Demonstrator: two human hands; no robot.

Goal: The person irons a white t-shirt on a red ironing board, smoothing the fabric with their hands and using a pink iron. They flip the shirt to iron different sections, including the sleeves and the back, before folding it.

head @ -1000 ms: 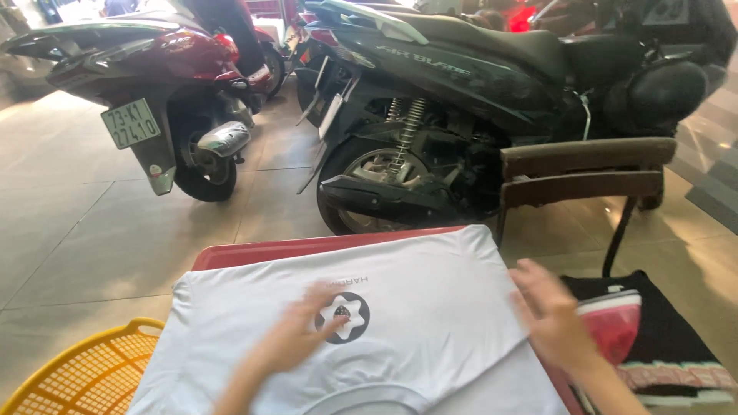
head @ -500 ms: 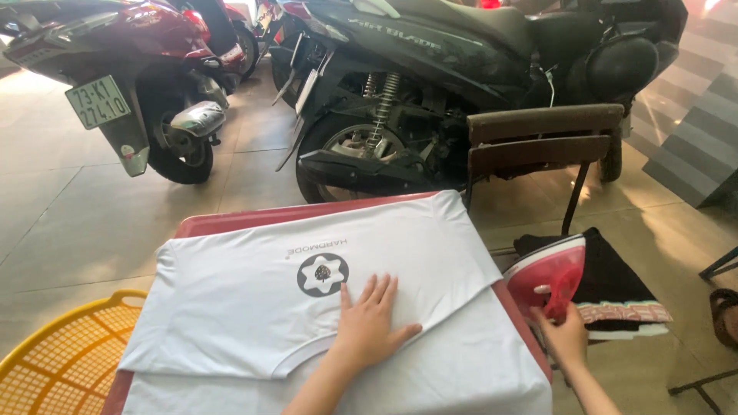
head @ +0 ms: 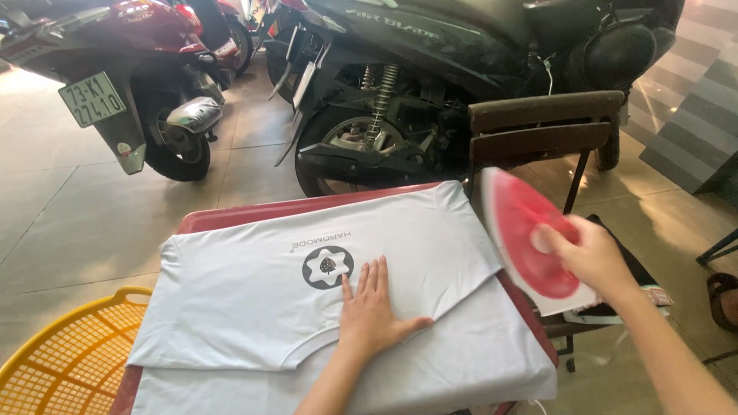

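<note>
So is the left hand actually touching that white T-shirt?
Touching. The head view shows the left hand lying flat, palm down and fingers spread, on the white T-shirt, with no gap under it.

The white T-shirt covered nearly the whole red tabletop, leaving only a bare strip along the far edge. The left hand lay flat near the middle, so the cloth to its left and beyond it, around the round dark print, stood open. At the right edge the right hand held a red iron in the air, blocking that side. A wooden chair back rose just behind it, a dark scooter beyond. A yellow basket closed the near-left corner.
</note>
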